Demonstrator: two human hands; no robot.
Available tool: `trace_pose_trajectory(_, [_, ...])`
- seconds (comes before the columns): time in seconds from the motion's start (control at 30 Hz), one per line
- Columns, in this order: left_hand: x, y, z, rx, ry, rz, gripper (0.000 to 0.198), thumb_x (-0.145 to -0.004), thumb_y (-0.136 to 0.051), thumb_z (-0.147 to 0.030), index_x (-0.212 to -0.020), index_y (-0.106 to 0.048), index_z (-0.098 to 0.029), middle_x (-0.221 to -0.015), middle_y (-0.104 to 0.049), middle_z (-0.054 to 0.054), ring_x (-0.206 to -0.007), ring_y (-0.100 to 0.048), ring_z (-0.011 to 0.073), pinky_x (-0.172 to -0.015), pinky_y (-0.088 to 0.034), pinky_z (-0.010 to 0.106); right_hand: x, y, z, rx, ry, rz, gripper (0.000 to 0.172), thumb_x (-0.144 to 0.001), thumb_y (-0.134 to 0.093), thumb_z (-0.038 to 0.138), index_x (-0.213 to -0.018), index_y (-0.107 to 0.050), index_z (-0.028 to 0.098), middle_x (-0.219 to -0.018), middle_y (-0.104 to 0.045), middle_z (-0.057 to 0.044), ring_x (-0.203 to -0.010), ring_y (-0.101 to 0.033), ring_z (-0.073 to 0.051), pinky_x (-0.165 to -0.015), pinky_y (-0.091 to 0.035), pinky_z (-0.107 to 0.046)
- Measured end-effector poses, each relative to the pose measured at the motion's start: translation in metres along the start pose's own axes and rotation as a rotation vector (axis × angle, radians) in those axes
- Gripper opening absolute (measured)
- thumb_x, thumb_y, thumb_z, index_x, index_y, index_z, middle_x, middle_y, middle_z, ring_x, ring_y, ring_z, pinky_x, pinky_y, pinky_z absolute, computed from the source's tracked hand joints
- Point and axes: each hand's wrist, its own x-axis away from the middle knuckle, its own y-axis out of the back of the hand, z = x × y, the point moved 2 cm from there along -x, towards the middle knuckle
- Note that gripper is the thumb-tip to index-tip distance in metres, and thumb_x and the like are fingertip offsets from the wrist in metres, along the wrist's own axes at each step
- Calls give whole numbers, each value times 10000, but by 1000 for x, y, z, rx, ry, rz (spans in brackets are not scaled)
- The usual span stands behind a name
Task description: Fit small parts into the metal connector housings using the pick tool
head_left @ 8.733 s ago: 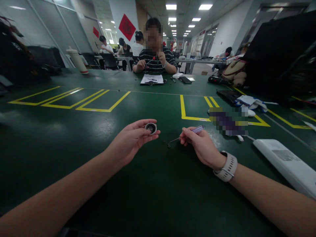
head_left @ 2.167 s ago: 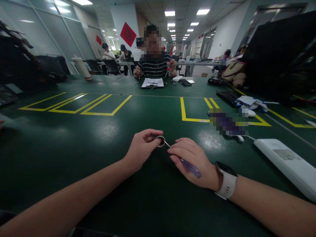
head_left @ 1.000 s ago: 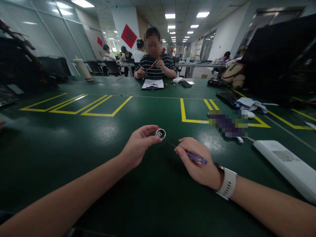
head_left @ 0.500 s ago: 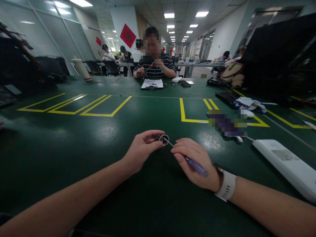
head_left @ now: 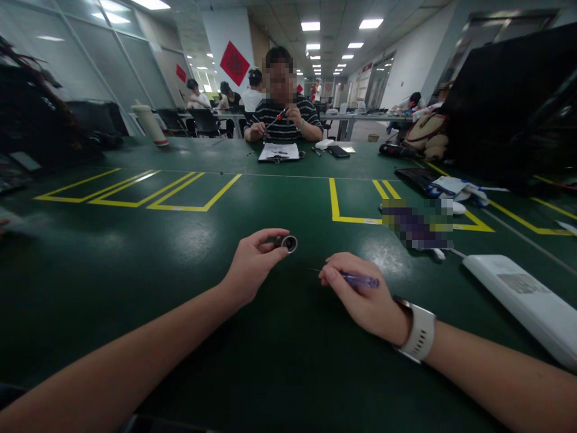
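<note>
Between the thumb and fingers of my left hand is a small round metal part, a short ring-like cylinder whose open end faces me; its inside looks dark. My right hand grips a screwdriver with a see-through purple handle. The handle's end sticks out over the back of the hand, and the thin shaft points left. Its tip is apart from the metal part, a little below and to the right of it. Both hands are above the green table.
A white oblong device lies on the right, beside a blurred-out purple object and a cloth. Yellow tape marks the table. Across it a person works behind a clipboard; a tumbler stands far left.
The screwdriver tip has come out of the metal ring. My left hand has shifted up and left with the part; my right hand has tilted the screwdriver flatter.
</note>
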Motion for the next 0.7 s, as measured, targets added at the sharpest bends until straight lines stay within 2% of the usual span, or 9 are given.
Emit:
trace_pose_trajectory(0.1, [-3,3,3,-13,-7,8,339,-654,-713,-166,-985,-643,-170,-857,-712,44,-819,-650,171,-787,-480,294,-3,-2,-10,-79,-247,38,279,-884,-447,334,-712,-604,182,-651,-616,-18,-627,-588,-153,-584,-467,-293])
trace_pose_trajectory(0.2, [-3,3,4,-19,5,28,350,-656,-715,-177,-997,-640,-171,-884,-711,51,-834,-649,175,-796,-483,303,-5,-2,-15,-121,-364,43,300,-875,-449,373,-719,-612,175,-650,-612,-21,-623,-585,-156,-567,-459,-288])
trace_pose_trajectory(0.5, [-1,2,2,18,7,28,351,-643,-725,-157,-986,-648,-165,-869,-711,51,-818,-650,174,-797,-495,310,-4,-2,-16,-135,-366,49,299,-875,-453,381,-727,-613,176,-652,-603,-12,-629,-578,-150,-574,-450,-280])
trace_pose_trajectory(0.7, [11,-13,5,192,60,176,364,-667,-719,-143,-1018,-624,-163,-903,-704,43,-844,-649,169,-834,-505,328,-5,-4,-16,-92,-352,44,288,-869,-462,353,-689,-604,179,-612,-594,-4,-591,-566,-142,-542,-430,-264])
